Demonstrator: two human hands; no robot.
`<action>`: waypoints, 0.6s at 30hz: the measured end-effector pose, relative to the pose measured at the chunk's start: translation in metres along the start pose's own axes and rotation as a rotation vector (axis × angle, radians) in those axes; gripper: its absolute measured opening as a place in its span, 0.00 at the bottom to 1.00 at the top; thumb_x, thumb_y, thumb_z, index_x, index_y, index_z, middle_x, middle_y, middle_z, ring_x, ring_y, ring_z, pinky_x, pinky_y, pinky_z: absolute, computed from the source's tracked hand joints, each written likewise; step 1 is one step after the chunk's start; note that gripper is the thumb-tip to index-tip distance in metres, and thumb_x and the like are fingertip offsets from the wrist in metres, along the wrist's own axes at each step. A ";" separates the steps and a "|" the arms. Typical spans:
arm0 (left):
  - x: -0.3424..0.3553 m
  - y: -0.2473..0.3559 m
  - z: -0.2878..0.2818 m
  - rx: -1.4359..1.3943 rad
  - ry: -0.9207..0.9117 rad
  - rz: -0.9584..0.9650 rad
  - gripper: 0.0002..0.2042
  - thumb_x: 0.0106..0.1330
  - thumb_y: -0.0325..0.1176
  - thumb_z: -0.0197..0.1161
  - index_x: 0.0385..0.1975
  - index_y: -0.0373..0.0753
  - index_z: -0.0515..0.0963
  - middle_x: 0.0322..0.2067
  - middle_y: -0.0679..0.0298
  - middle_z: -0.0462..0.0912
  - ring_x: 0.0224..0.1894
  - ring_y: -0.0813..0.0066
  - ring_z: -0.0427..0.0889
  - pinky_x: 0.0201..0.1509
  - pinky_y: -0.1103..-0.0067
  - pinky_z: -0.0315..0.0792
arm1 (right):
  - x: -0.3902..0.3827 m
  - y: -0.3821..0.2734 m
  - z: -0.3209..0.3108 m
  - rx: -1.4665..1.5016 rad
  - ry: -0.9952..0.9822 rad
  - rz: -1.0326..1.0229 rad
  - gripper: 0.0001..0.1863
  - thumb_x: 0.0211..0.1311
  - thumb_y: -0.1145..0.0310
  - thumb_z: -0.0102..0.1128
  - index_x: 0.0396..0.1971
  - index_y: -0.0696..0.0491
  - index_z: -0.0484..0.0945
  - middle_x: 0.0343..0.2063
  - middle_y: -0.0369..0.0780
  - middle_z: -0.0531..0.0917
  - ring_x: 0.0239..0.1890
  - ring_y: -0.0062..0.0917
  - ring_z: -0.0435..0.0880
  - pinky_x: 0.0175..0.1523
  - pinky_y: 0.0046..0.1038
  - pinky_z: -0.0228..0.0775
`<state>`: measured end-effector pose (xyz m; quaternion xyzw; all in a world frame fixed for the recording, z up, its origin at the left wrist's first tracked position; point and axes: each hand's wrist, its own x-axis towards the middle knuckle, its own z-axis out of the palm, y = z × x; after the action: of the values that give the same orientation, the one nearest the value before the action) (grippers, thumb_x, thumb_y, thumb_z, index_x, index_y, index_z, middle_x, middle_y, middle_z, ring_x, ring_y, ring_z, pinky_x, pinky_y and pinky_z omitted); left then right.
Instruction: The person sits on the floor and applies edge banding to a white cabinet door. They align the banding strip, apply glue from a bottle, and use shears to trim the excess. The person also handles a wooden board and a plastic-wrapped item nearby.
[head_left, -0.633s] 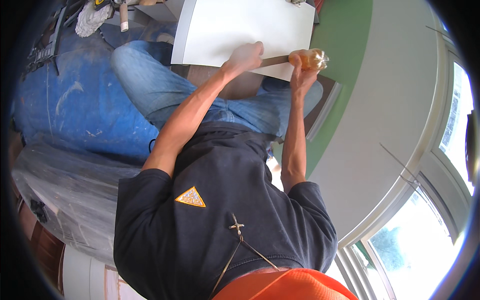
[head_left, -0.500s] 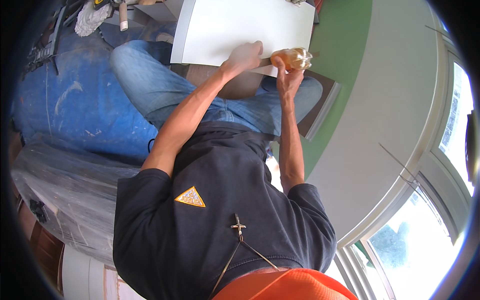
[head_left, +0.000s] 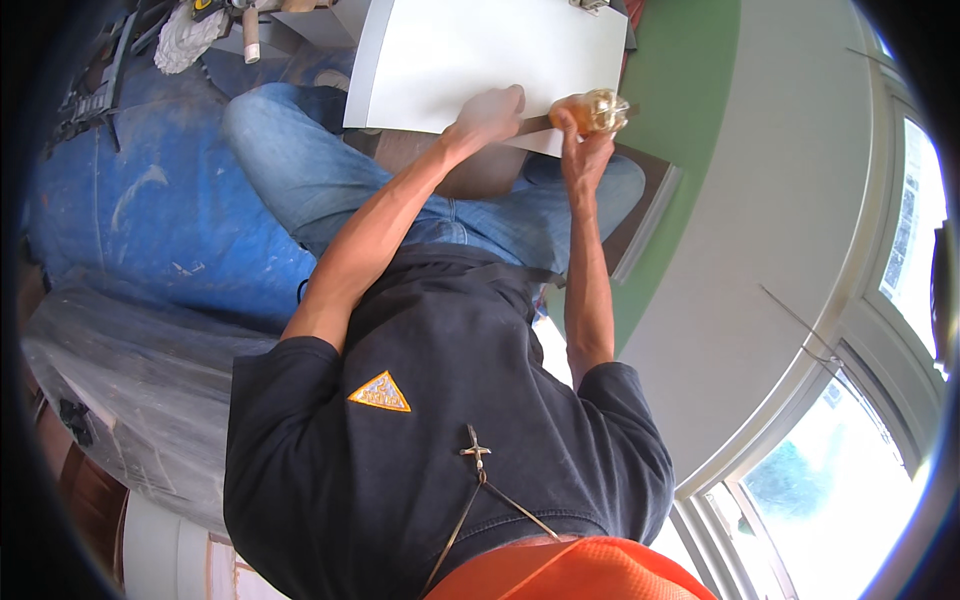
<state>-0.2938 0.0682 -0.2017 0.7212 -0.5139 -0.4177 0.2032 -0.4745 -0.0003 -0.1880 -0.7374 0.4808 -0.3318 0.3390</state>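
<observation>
A large white panel (head_left: 480, 50) lies across my knees, which are in blue jeans (head_left: 300, 170). My left hand (head_left: 488, 112) is closed at the panel's near edge, gripping the dark shaft of a hand tool. My right hand (head_left: 583, 152) grips that tool's clear amber handle (head_left: 597, 108), just right of the left hand. The tool lies along the panel's near edge. Its tip is hidden under my left hand.
A blue tarp (head_left: 130, 200) covers the floor on the left, with clear plastic sheeting (head_left: 130, 370) nearer. Tools and a white rag (head_left: 185, 40) lie at the top left. A brown board (head_left: 640, 215) sits under my legs, beside a green wall (head_left: 690, 90) and windows (head_left: 850, 480).
My right hand and the amber handle have shifted slightly left, closer to my left hand. The left hand and the panel have stayed in place.
</observation>
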 end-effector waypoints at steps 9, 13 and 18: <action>0.001 0.000 0.002 0.002 0.051 0.010 0.12 0.63 0.33 0.57 0.44 0.37 0.76 0.37 0.47 0.85 0.43 0.48 0.84 0.49 0.60 0.76 | 0.005 0.001 -0.001 0.020 -0.007 0.026 0.25 0.62 0.57 0.71 0.49 0.59 0.75 0.41 0.43 0.84 0.44 0.29 0.85 0.52 0.31 0.78; -0.003 -0.001 0.002 -0.025 0.033 0.000 0.12 0.63 0.33 0.58 0.44 0.37 0.76 0.37 0.48 0.85 0.43 0.49 0.85 0.48 0.61 0.76 | 0.006 -0.001 -0.003 0.030 0.034 0.043 0.24 0.62 0.59 0.71 0.49 0.59 0.75 0.40 0.43 0.85 0.43 0.29 0.85 0.50 0.30 0.78; 0.000 -0.001 0.002 -0.014 0.042 0.021 0.12 0.63 0.33 0.58 0.44 0.37 0.76 0.37 0.48 0.85 0.43 0.49 0.85 0.48 0.61 0.76 | 0.004 -0.001 -0.015 0.168 0.082 0.041 0.21 0.63 0.61 0.70 0.48 0.59 0.76 0.41 0.42 0.84 0.44 0.28 0.84 0.51 0.30 0.77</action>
<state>-0.2954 0.0687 -0.2035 0.7229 -0.5142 -0.4039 0.2231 -0.4855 -0.0064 -0.1785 -0.6823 0.4798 -0.3938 0.3862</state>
